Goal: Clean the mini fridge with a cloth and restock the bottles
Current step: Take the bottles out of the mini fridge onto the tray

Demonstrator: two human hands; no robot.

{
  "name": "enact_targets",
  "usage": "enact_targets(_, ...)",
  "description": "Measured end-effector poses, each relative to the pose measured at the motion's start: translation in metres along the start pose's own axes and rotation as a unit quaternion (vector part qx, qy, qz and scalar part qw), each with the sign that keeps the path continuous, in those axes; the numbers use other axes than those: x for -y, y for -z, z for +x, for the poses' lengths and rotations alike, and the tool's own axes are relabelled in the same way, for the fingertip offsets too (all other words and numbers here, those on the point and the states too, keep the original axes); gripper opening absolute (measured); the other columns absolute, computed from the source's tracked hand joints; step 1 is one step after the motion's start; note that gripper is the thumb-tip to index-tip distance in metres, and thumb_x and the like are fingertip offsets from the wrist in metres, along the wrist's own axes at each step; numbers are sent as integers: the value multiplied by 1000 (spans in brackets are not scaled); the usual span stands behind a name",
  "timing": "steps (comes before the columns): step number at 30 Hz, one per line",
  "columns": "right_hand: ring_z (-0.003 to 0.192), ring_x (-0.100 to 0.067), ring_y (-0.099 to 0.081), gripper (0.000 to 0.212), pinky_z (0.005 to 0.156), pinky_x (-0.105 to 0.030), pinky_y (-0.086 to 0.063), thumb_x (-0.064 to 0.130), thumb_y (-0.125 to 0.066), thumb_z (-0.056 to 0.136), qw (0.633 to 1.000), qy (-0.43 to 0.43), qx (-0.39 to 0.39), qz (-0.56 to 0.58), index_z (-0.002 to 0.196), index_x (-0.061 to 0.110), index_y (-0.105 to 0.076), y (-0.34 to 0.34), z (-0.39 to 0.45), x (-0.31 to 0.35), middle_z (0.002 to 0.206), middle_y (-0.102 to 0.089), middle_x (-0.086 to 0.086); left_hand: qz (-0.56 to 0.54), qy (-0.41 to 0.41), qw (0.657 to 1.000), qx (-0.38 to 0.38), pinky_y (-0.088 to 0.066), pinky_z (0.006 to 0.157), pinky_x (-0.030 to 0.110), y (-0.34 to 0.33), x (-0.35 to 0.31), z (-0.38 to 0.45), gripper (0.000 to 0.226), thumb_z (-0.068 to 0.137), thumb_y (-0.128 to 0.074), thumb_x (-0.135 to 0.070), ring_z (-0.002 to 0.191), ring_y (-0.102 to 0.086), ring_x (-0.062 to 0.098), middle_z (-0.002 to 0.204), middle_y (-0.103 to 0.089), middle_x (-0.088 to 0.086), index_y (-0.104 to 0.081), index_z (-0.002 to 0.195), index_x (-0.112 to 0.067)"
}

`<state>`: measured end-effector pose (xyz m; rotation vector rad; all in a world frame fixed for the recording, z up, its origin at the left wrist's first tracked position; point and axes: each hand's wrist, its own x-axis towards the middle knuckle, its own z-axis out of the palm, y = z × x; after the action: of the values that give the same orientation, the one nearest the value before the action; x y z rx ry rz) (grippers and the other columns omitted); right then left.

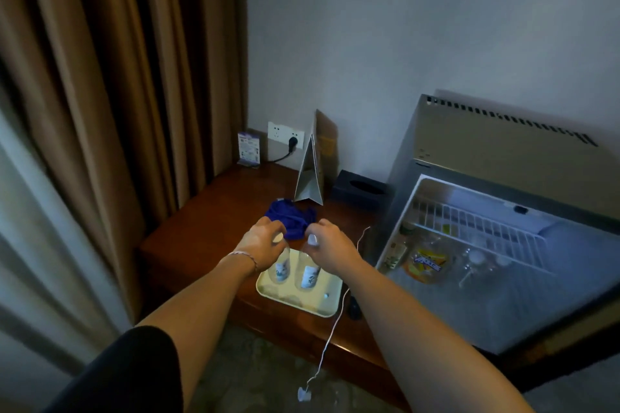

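Two clear water bottles with white caps stand on a pale tray on the low wooden table. My left hand grips the top of the left bottle. My right hand grips the top of the right bottle. A crumpled blue cloth lies on the table just behind my hands. The mini fridge stands at the right with its door open; inside, an orange-labelled bottle and other clear bottles lie on the floor under a white wire shelf.
A folded card stand, a dark tissue box and a small sign sit at the table's back by a wall socket. Brown curtains hang at the left. A white cord dangles over the table's front edge.
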<state>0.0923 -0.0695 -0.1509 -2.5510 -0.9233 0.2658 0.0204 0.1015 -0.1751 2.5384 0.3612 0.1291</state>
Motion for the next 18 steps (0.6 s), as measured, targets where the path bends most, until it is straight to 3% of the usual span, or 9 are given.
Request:
enact_targets(12, 96, -32, -59, 23, 83, -41, -50, 28, -68, 88, 998, -6, 54, 37, 106, 15, -62, -33, 102, -47, 109, -51, -7, 16, 38, 999, 34, -49, 89, 27, -37, 24, 89, 25, 94, -60, -30, 98, -53, 15, 117, -47, -5, -58, 119, -28)
enact_targets(18, 96, -30, -60, 24, 85, -40, -50, 28, -68, 89, 995, -43, 67, 66, 106, 13, -61, -49, 126, -56, 109, -51, -8, 22, 31, 996, 76, -50, 94, 32, -49, 40, 116, 24, 95, -57, -31, 103, -53, 17, 120, -48, -3, -57, 119, -29)
